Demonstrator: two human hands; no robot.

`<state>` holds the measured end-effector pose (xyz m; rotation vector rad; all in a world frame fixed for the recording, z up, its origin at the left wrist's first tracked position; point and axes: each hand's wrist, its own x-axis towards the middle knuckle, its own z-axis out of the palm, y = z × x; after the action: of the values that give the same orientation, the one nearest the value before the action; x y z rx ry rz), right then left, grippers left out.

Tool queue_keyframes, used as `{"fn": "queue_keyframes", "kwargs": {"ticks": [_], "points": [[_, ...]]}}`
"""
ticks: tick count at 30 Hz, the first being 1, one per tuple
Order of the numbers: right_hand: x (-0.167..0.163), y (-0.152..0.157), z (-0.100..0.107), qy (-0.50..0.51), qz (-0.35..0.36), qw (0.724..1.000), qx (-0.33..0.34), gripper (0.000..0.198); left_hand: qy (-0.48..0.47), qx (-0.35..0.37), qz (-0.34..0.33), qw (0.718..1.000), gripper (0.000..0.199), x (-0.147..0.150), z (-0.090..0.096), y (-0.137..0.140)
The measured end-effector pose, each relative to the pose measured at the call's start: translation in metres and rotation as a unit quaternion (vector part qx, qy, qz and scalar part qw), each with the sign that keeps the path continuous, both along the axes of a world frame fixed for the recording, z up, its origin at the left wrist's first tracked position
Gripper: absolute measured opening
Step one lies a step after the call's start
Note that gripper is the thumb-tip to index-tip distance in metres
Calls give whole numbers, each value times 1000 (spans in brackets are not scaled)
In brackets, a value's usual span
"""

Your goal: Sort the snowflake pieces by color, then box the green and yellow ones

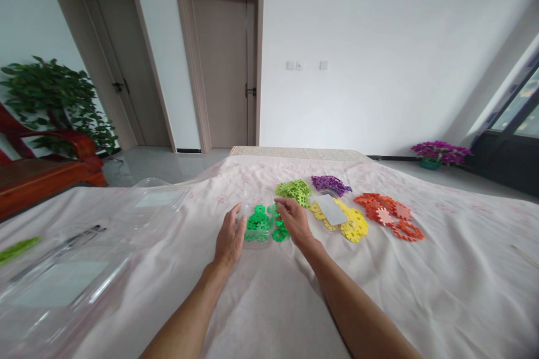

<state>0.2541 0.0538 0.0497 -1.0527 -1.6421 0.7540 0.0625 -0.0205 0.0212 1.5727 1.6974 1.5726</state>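
Observation:
A small clear plastic box [257,234] holding green notched plastic discs [259,220] sits on the cloth in front of me. My left hand [231,235] grips its left side, thumb toward the near wall and fingers along the outside. At the box's right rim, my right hand [293,223] has its thumb and fingertips closed in against the edge. Loose green discs [279,232] lie just outside the box, partly under my right hand.
Light-green pieces [293,192], purple pieces [328,184], yellow discs [356,225] and orange pieces [381,208] lie in piles to the right. A clear container with a white label [330,210] rests over the yellow ones. Larger clear plastic containers [63,283] occupy the left of the bed-like surface.

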Motion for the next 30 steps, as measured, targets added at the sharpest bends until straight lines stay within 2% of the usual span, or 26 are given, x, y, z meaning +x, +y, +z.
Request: {"fn": "queue_keyframes", "kwargs": {"ticks": [3,5,9,12,18,25,27,30], "points": [[1,-1,2,-37,-9,998,46,33,29,8,3,1000,45,1,3,-2],[2,-5,9,-98,-32,992,75,34,43,8,6,999,43,1,6,-3],[1,-17,22,-264,-29,964,12,51,57,42,13,997,38,2,10,-6],[-1,-22,26,-323,-22,946,-11,60,51,63,11,997,39,1,12,-8],[5,-15,25,-292,89,952,33,53,60,69,37,995,40,-4,16,-13],[10,-12,27,-229,141,962,38,48,147,145,157,966,28,-10,21,-10],[10,-12,27,-213,160,963,34,47,162,147,160,963,29,-11,20,-8],[9,-13,26,-202,171,964,23,45,162,143,116,969,31,-12,15,-6]]}}
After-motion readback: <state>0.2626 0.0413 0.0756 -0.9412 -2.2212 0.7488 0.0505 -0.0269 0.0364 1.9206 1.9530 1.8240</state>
